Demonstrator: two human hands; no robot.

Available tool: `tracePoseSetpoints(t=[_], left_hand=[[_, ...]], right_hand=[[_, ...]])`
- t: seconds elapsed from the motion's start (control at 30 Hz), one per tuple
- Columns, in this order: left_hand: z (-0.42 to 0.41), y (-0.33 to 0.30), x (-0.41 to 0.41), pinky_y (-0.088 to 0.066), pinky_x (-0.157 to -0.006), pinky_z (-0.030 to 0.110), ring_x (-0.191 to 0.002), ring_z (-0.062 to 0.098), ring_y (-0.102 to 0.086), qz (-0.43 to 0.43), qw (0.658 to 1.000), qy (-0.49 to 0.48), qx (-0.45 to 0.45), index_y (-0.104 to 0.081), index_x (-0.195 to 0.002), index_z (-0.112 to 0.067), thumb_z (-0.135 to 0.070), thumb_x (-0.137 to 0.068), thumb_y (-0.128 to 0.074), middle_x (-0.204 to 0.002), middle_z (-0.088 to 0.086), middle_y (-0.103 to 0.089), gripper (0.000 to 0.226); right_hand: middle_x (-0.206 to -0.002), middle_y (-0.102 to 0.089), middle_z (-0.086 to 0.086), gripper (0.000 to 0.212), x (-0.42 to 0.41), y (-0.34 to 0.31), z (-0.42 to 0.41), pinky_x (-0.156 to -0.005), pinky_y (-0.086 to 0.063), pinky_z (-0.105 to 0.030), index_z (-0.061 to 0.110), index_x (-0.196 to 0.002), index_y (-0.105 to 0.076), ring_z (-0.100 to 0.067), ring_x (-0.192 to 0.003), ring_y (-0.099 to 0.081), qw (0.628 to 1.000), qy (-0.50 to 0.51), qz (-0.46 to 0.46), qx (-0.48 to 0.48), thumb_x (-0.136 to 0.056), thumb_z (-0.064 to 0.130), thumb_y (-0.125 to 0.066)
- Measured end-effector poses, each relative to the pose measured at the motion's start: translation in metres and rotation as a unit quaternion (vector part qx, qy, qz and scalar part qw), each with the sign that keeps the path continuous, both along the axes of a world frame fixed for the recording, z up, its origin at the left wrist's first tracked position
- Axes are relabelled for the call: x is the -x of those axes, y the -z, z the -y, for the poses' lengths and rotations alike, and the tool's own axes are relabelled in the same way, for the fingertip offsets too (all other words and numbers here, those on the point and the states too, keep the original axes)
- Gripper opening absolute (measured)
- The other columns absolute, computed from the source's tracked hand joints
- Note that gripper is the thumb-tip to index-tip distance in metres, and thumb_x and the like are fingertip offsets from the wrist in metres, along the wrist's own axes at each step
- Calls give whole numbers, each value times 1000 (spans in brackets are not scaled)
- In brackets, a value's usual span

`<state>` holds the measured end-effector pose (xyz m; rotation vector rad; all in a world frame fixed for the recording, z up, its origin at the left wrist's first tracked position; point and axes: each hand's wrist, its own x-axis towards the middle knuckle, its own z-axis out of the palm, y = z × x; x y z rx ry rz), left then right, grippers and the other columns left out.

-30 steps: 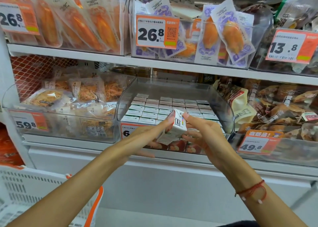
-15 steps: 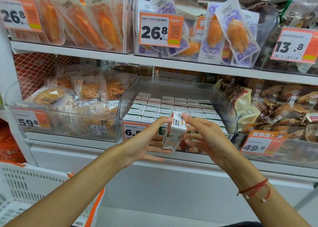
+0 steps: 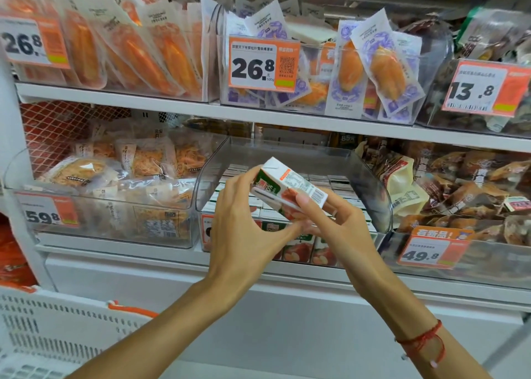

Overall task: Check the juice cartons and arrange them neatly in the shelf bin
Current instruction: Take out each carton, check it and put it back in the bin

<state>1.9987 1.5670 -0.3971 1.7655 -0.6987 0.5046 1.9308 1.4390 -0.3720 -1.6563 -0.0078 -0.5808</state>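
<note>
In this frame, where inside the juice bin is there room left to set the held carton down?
The clear bin looks packed with carton rows wherever its floor shows. Open room is only above them, below the upper shelf. Both hands and the carton hide the front middle.

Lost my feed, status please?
Left hand, right hand both gripping one juice carton, tilted, above the shelf bin. Nothing blocking.

Only one view, worn on the head. Looks forward and slightly down at the store shelf (image 3: 258, 117), from close, about at arm's reach. Sees both forearms coming in from the bottom edge. Wide angle, so bends the shelf lines.
</note>
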Motion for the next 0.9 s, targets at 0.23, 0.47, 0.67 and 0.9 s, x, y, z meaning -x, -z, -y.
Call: tracePoseSetpoints(t=[0.23,0.47,0.67,0.9], left_hand=[[0,-15,-3,-53,-64,11,-105,-3,-61,-296,921,176,183,-66,-90,-54,-64,-67,-60,-112,-21,-62,26],[-13,-17,-18,-60,-76,33,-99,25,-72,-501,805,296,117,-60,-122,-19,-62,-74,-68,-109,14,-73,64],[-2,-22,-26,-60,-81,31,-96,24,-72,-487,812,281,159,-70,-109,-13,-45,-72,-75,-102,13,-75,49],[66,-47,-58,-55,-81,35,-88,23,-70,-540,775,243,220,-60,-115,-3,-26,-91,-63,-104,16,-71,33]], right_hand=[[-103,-71,21,32,1,7,8,-79,-54,-18,34,-107,-69,-2,-101,-65,987,115,60,94,-77,43,-72],[-129,-60,9,37,5,13,19,-96,-51,-36,20,-116,-69,-9,-122,-54,886,103,164,420,-80,20,-80],[-135,-53,18,27,5,6,33,-96,-47,-24,29,-111,-66,-4,-123,-50,879,94,131,448,-85,24,-71],[-123,-63,-6,39,11,13,132,-99,-44,-42,13,-118,-66,-30,-116,-56,786,385,69,478,-80,13,-76]])
